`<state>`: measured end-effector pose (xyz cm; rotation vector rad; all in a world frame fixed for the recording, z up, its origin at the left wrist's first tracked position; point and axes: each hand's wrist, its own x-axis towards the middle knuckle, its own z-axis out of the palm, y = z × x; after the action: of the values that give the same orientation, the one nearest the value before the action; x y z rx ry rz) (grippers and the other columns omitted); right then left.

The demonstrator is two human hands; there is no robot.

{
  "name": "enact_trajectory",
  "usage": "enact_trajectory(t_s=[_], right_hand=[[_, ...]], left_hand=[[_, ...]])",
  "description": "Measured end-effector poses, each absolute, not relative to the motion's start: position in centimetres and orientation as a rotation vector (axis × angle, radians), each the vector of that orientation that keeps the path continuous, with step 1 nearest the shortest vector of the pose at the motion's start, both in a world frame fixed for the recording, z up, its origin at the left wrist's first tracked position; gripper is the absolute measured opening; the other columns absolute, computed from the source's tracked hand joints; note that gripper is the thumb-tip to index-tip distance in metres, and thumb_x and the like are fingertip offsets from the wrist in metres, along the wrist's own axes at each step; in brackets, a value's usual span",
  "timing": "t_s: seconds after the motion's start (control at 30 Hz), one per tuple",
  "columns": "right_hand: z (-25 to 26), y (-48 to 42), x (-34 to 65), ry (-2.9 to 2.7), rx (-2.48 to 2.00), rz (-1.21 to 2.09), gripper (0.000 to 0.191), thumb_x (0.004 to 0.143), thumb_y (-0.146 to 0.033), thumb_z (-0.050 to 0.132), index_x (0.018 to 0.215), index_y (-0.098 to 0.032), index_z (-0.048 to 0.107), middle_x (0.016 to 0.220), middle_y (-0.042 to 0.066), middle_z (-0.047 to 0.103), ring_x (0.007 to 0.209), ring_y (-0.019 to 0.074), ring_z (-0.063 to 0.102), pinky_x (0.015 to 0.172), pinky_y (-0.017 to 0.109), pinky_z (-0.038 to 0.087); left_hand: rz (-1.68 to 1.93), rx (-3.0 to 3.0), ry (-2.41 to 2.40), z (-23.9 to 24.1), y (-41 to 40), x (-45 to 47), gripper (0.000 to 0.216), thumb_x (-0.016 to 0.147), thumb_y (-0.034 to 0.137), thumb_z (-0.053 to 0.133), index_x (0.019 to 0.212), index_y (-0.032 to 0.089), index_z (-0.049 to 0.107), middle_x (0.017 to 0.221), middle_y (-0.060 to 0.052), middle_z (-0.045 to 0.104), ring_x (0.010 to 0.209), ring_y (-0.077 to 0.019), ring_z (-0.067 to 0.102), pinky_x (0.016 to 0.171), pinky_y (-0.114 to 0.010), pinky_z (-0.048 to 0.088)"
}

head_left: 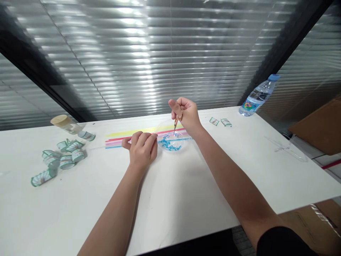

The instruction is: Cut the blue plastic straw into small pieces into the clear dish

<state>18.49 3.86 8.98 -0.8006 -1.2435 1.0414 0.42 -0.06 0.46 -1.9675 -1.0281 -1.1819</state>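
Observation:
A small clear bowl (pixel 172 150) sits on the white table with cut blue straw pieces (pixel 167 144) inside. My left hand (pixel 141 147) is at its left side, fingers curled, with thumb and index finger closed at the rim; the fingertips are partly hidden. Over the bowl, my right hand (pixel 188 115) is closed on small scissors (pixel 176 123), with a finger and thumb at the handles and the tips pointing down into the bowl. Long coloured straws (pixel 117 138), yellow, red, pink and blue, lie side by side behind my left hand and the bowl.
Several green-and-white wrapped rolls (pixel 66 161) lie at left near a jar with a tan lid (pixel 64 122). Two similar small packets (pixel 226 122) lie right of my right hand. A water bottle (pixel 257 97) stands at the back right. Clear plastic (pixel 286 147) lies at right. Blinds rise behind the table.

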Motion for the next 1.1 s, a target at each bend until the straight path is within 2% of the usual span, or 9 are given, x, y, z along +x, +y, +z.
enact_trajectory(t_s=[0.33,0.6,1.1], right_hand=[[9.5,3.6,18.7,-1.271,-0.729,1.056,0.050,0.066,-0.059,0.073,0.063,-0.021,0.040,0.051,-0.008,0.040,0.045,0.0029,0.038,0.042,0.018,0.029],[8.8,3.7,17.7,-1.249,-0.712,1.119,0.050,0.066,-0.060,0.072,0.062,-0.021,0.040,0.049,-0.007,0.041,0.050,0.0061,0.046,0.042,0.018,0.033],[8.8,3.6,17.7,-1.267,-0.730,1.111,0.049,0.070,-0.057,0.070,0.059,-0.021,0.038,0.046,-0.007,0.040,0.049,0.0060,0.045,0.044,0.018,0.034]], left_hand=[[-1.184,-1.982,-1.032,0.5,0.0,0.4,0.015,0.079,0.012,0.059,0.088,0.024,0.062,0.071,0.002,0.067,0.081,-0.0214,0.059,0.081,-0.039,0.017],[-1.181,-1.971,-1.022,0.5,-0.1,0.5,0.016,0.079,0.012,0.060,0.089,0.024,0.063,0.072,0.002,0.068,0.081,-0.0213,0.059,0.081,-0.039,0.018],[-1.224,-2.037,-1.123,0.1,-0.1,0.3,0.015,0.081,0.015,0.057,0.089,0.026,0.064,0.073,0.001,0.066,0.084,-0.0214,0.059,0.082,-0.041,0.016]])
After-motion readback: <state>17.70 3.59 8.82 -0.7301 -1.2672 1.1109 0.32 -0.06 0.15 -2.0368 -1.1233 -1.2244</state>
